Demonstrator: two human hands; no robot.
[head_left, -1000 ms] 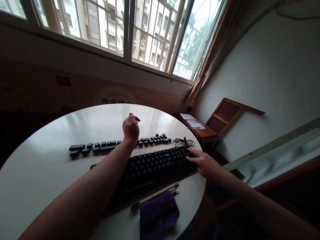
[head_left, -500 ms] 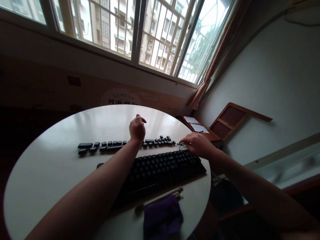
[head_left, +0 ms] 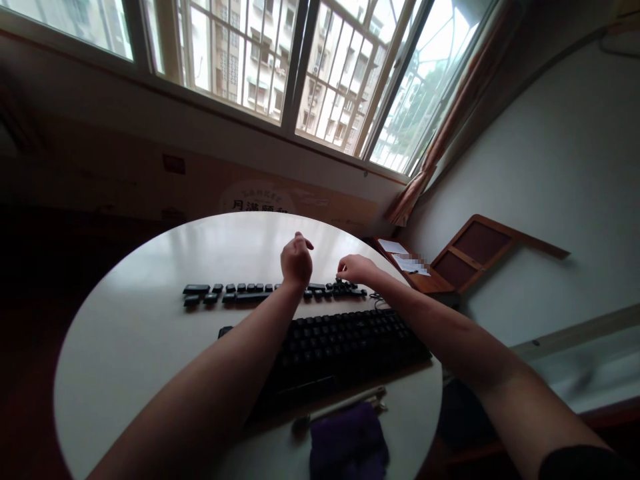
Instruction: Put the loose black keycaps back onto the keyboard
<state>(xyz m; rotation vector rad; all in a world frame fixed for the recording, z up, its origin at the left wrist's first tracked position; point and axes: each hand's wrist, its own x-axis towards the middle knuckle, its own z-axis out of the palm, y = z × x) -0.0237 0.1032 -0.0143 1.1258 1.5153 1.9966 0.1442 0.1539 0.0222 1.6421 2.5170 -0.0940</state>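
Table: round and white, its glossy top (head_left: 120,367) spreading around and below both hands, catching pale window light near the left hand.
Window: barred, beyond and above the hands; its panes (head_left: 250,67) look onto apartment buildings.
Curtain: reddish, gathered (head_left: 425,180) beyond the right hand and to its right.
Walls: a tan panel (head_left: 345,207) with dark characters stands beyond the left hand; a plain pale wall (head_left: 565,173) rises to the right of the right hand.
Chair: wooden (head_left: 443,285), with dark red back panels, off the table to the right of the right hand; white papers (head_left: 390,247) lie on it.
Left hand: (head_left: 297,261) above the row, fingers curled inward, thumb side up; whether it holds anything cannot be told.
Right hand: (head_left: 356,268) fingertips bent down together at the row's right end; whether they grip a key cannot be told.
Keys: loose black ones (head_left: 245,289) in rough rows, reaching out to the left of the left hand and under the right.
Keyboard: black (head_left: 350,333), on the person's side of both hands, partly behind the left forearm.
Cable: dark loops (head_left: 376,299) just below the right wrist.
Tool: light, slim handle (head_left: 345,403), nearer the person than the keyboard.
Cloth: purple (head_left: 350,443), just beside the tool.
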